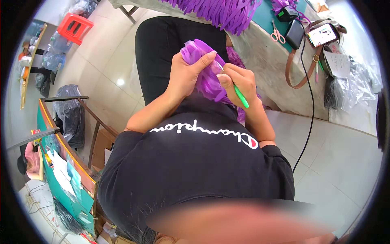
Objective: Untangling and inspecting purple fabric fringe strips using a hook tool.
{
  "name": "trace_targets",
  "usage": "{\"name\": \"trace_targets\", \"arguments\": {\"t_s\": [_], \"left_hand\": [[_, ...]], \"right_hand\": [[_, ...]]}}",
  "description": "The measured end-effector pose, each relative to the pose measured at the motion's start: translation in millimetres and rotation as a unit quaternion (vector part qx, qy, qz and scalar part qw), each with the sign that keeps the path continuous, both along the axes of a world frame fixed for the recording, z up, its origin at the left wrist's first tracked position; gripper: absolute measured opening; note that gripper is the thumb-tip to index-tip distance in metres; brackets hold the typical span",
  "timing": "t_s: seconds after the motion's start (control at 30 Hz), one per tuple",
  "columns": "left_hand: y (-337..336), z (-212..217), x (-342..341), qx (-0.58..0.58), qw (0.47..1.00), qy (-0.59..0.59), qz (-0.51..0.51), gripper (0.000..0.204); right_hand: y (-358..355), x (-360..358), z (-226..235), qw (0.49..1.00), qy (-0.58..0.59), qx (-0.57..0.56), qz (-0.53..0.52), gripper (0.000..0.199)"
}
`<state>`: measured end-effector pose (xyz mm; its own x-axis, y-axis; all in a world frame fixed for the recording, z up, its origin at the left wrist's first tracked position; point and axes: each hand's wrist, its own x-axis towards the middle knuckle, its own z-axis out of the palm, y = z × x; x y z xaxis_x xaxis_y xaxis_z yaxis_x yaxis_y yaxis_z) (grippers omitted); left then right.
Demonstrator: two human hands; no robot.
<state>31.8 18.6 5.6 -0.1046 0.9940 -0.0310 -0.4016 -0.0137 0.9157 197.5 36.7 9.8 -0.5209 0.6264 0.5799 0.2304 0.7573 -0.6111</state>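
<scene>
Above my lap, my left hand (183, 76) is closed around a bunch of glossy, flexible purple strips (209, 83), its thumb pressed on the upper part. One wider purple strip (202, 44) curves up over the fingers. My right hand (240, 81) grips a slim tool with a bright green handle (241, 96). The handle's end sticks out below the fist, and a thin pale tip points at the strips beside my left thumb. Fingers partly cover the tip, so its exact shape is hard to make out.
A large pile of purple strips (219, 12) lies on the table ahead. To its right are pink-handled scissors (277, 35), a black power bank (295, 34), a phone (322, 35) and a brown strap (289, 73). A black cable (312, 105) hangs down. A red stool (75, 28) stands far left.
</scene>
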Motion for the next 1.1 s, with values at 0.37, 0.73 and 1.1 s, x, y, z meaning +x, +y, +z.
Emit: {"name": "trace_targets", "arguments": {"t_s": [0.37, 0.73, 1.1], "left_hand": [[-2.6, -2.3, 1.0, 0.054, 0.991, 0.114, 0.038, 0.013], [4.9, -0.6, 0.9, -0.034, 0.997, -0.066, -0.036, 0.014], [27.1, -21.3, -20.5, -0.031, 0.998, -0.001, -0.06, 0.041]], "right_hand": [[-10.4, 4.5, 18.3, 0.966, -0.166, -0.139, -0.141, 0.042], [17.2, -7.0, -1.0, 0.94, 0.221, -0.26, 0.018, 0.029], [24.2, 113.0, 40.0, 0.744, 0.501, -0.422, 0.134, 0.018]]}}
